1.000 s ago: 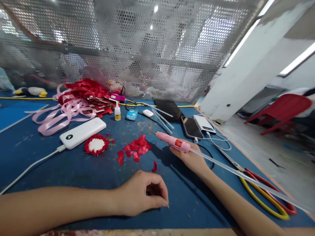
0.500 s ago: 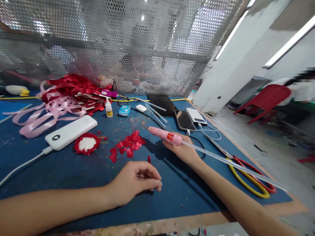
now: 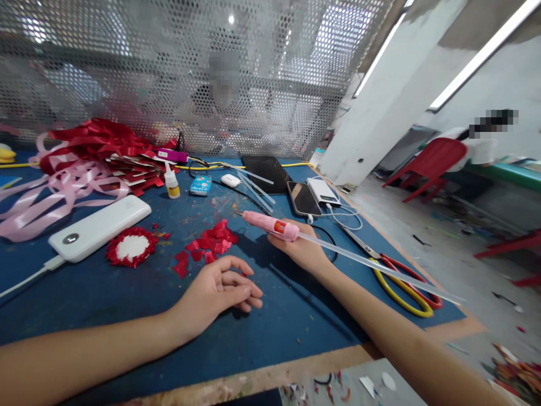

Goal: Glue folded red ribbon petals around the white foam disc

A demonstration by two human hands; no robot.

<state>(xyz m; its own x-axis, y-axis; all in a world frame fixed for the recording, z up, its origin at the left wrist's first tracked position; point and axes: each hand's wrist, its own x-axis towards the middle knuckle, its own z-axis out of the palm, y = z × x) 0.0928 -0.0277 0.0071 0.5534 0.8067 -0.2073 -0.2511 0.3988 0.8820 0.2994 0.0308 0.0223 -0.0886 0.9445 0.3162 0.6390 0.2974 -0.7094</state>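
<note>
My right hand (image 3: 306, 248) is closed around a pink glue gun (image 3: 270, 225), its metal tip pointing left. A long clear glue stick (image 3: 380, 265) runs out of the gun's back over my forearm. My left hand (image 3: 220, 293) hovers low over the table with loosely bent fingers apart and nothing visible in them. Just beyond it lie small red ribbon pieces (image 3: 211, 239) in a loose heap. Left of the heap sits a round white disc with a ruffled red ribbon edge (image 3: 132, 247).
A white power bank (image 3: 101, 225), glue bottle (image 3: 172, 183), and red and pink ribbons (image 3: 97, 146) lie left. Scissors (image 3: 406, 287), a phone (image 3: 303, 198) and another power bank (image 3: 323, 192) lie right. A perforated metal screen (image 3: 169, 84) stands behind the blue table (image 3: 270, 349).
My left hand has shifted left and upward in view, and its fingers have loosened from a pinch-like curl. The view has turned slightly right. The glue gun stays in my right hand.
</note>
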